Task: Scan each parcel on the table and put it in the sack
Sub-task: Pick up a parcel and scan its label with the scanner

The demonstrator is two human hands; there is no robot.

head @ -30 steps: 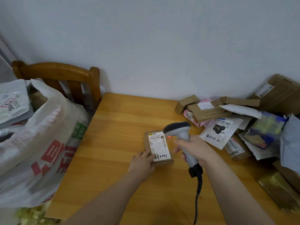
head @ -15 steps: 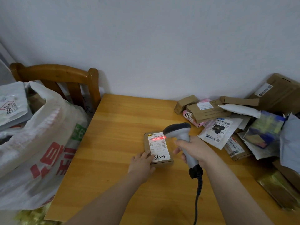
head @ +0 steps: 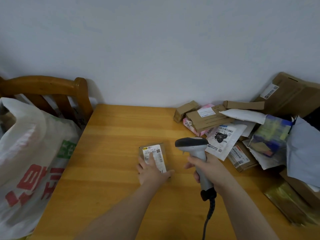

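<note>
A small brown cardboard parcel (head: 160, 153) with a white label lies flat near the middle of the wooden table (head: 112, 132). My left hand (head: 152, 170) rests on top of it, with the fingers stretched over the label and the thumb along its near right edge. To the right, my right hand (head: 207, 168) grips the handle of a grey barcode scanner (head: 190, 143). The scanner's dark head points left toward the parcel, and no red light shows on the label. A big white sack (head: 34, 153) with red and green print stands open off the table's left edge.
A heap of parcels (head: 242, 129), made up of brown boxes, white and grey mailers and a pink box, fills the table's right side up to the wall. A wooden chair (head: 43, 85) stands behind the sack. The scanner's black cable (head: 208, 219) runs toward me.
The red scan line on the label has gone out. My left hand slid from the parcel's near corner up onto its top. The scanner drew back slightly to the right.
</note>
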